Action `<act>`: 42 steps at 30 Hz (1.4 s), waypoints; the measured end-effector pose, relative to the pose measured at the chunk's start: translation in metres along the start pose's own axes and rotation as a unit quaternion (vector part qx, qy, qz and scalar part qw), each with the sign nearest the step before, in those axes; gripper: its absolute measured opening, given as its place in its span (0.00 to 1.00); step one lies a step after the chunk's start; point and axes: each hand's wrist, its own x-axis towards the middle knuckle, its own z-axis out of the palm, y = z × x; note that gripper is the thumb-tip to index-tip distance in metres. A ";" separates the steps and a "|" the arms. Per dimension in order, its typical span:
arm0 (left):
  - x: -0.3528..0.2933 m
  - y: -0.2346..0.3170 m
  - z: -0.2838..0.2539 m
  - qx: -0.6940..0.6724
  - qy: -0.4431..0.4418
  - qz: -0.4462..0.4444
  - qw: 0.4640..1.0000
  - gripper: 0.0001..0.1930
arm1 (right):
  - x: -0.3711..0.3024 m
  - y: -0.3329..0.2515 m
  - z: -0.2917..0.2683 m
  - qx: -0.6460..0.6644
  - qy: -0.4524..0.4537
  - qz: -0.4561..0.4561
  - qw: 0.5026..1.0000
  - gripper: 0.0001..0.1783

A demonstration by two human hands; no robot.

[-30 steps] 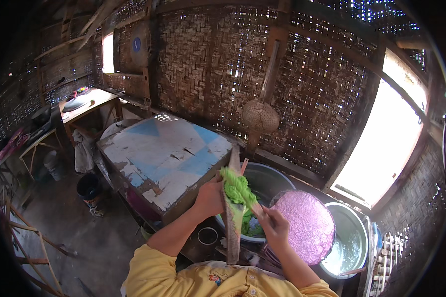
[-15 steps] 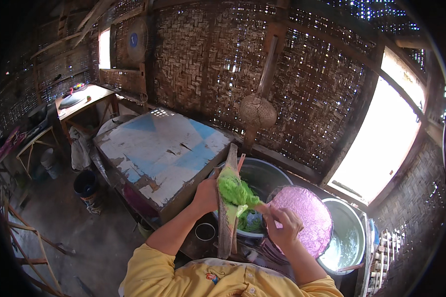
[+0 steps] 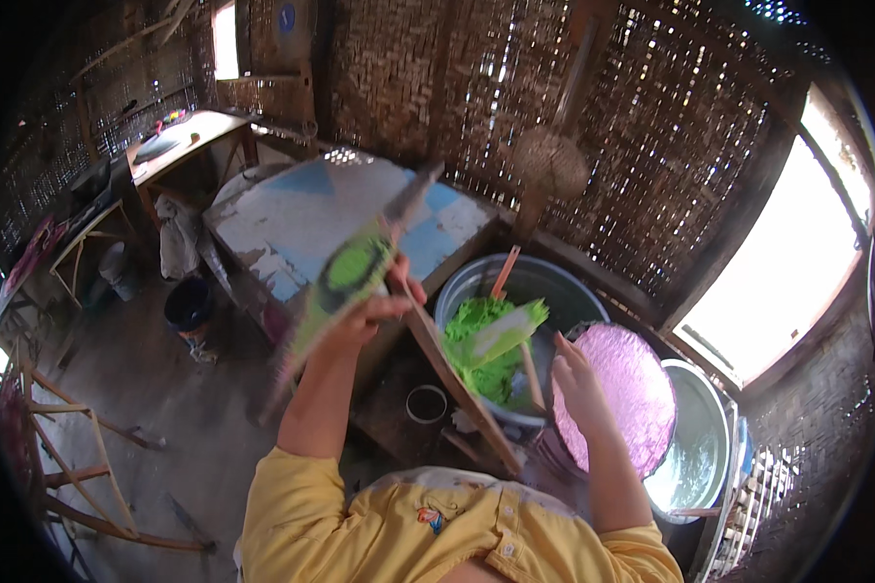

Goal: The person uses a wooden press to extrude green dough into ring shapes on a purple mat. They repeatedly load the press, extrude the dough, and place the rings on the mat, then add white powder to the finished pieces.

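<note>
While your left hand (image 3: pixel 365 316) is raised over the near edge of the table (image 3: pixel 301 209), its fingers are curled tight around a long flat paddle (image 3: pixel 345 277) smeared green on its face (motion blur hides the ends, so you cannot tell exactly how far it runs). That paddle slants from lower left up toward the far right, above the worn blue-and-white tabletop. Your right hand (image 3: pixel 578 379) sits lower and to the right, at the near rim of the metal basin (image 3: pixel 554 287); its fingers look loosely bent, and you cannot tell whether they pinch anything or merely rest by the rim. Just left of that hand a pale green leaf strip (image 3: pixel 501 330) lies across the green mass (image 3: pixel 481 355) inside the basin, with an orange stick (image 3: pixel 504 272) leaning at the far side. A wooden plank (image 3: pixel 452 384) runs diagonally from below your left hand down toward your body, crossing the basin's left edge. Right of your right hand lies a round purple tray (image 3: pixel 632 389), touching or overlapping a steel bowl (image 3: pixel 700 447) farther right. Near the plank, lower down, a small ring (image 3: pixel 426 403) sits on the dark surface. A black bucket (image 3: pixel 190 306) stands on the floor at left, well apart from both hands.
</note>
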 end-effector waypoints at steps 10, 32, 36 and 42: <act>-0.012 -0.015 0.005 0.003 -0.092 -0.003 0.996 0.39 | -0.030 -0.059 0.052 0.782 -0.374 0.098 0.488 0.53; -0.058 -0.020 0.009 0.620 -0.159 -0.001 0.768 0.17 | -0.011 -0.088 0.044 -0.155 -0.097 -0.324 0.928 0.47; -0.068 -0.021 0.010 0.649 -0.197 0.005 0.735 0.22 | -0.009 -0.088 0.062 -0.128 -0.111 -0.282 0.944 0.47; -0.100 -0.019 -0.018 0.621 -0.077 -0.137 0.768 0.34 | 0.015 -0.073 0.091 -0.018 -0.204 -0.257 0.944 0.51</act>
